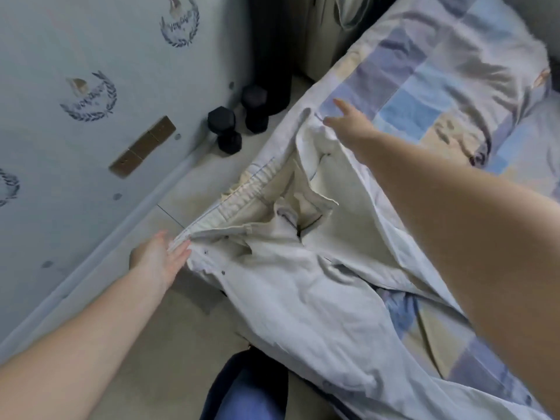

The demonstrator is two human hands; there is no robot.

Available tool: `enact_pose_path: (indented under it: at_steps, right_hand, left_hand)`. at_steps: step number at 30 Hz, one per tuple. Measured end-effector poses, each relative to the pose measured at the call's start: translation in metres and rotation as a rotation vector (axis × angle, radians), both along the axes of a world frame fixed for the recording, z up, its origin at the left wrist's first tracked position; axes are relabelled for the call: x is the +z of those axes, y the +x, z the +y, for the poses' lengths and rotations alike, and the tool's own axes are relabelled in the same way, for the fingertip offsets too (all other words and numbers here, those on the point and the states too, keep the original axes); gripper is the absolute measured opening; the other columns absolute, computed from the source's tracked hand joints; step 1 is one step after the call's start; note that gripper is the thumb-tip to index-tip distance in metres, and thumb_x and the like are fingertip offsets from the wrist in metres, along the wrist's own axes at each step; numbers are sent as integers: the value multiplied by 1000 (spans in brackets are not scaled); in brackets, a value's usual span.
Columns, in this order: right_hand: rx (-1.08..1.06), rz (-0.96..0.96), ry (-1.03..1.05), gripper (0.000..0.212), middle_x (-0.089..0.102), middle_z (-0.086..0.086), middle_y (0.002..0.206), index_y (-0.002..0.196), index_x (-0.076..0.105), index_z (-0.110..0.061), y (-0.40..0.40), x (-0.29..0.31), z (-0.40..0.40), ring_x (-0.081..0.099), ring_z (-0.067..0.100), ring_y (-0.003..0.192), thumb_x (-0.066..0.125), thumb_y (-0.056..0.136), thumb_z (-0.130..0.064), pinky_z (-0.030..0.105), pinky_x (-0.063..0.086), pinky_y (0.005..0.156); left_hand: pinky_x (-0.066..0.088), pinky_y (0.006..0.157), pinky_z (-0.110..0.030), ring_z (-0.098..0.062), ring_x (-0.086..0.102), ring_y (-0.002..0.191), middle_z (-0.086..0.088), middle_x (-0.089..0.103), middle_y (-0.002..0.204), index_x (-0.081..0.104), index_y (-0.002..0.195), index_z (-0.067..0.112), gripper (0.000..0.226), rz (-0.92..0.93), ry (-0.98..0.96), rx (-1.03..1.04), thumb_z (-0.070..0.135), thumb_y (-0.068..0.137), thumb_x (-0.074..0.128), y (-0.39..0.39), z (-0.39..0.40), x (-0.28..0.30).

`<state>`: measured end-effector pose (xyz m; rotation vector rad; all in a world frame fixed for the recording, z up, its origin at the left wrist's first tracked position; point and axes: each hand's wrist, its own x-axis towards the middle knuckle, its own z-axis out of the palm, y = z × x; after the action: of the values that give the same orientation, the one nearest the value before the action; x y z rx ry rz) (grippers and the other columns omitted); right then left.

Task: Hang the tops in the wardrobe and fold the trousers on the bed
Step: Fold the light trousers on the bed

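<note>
White trousers [303, 292] lie spread at the near edge of the bed [424, 86], waistband open toward the floor, legs running down to the lower right. My left hand [160, 262] pinches the near corner of the waistband, over the floor. My right hand [351, 125] holds the far end of the waistband on the checked bedcover. The waistband is stretched between both hands.
A grey-white garment [491, 71] lies farther up the bed. Two black dumbbells [236, 122] stand on the tiled floor [151, 344] by a pale patterned wardrobe front [91, 116]. My knee in blue fabric [245, 392] shows at the bottom edge.
</note>
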<state>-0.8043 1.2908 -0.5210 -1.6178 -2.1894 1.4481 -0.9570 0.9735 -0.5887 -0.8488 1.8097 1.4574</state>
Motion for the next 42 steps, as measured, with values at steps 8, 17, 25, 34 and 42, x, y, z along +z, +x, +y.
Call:
enact_pose_path:
  at_steps: [8,17,25,34,42]
  right_hand:
    - [101,-292,-227,66,42,10,145,147,29,-12,10,-171,-61,48,24,122,60,91,-25,24,37,88]
    - [-198,-67,-251,36,66,-8,93,120,59,-24,18,-268,-99,59,9,82,66,84,-23,10,40,64]
    - [-506,348,29,2,44,-2,66,73,46,-13,5,-242,-128,37,10,62,48,74,-14,26,34,59]
    - [-140,278,-575,61,42,-7,144,145,34,-32,72,-224,-148,55,5,113,60,91,-34,26,45,95]
    - [-582,147,-361,44,56,-1,126,136,47,-22,323,-214,-144,56,8,98,56,94,-17,9,43,72]
  left_hand:
    - [48,88,-35,-25,61,89,-13,66,103,65,110,13,23,379,-340,-806,11,89,54,-33,25,-73]
    - [42,97,-29,-18,56,111,1,59,119,53,127,20,43,492,-332,-1622,30,87,65,-8,108,-169]
    - [50,80,-35,-20,59,79,3,60,95,58,113,30,27,618,-395,-1297,26,87,64,-17,105,-183]
    - [38,94,-26,-12,51,104,-8,55,127,56,124,13,34,839,-346,-1155,8,91,51,16,123,-143]
    - [36,84,-23,-15,53,95,-4,61,113,63,112,12,26,731,-133,-1508,4,91,50,225,167,-140]
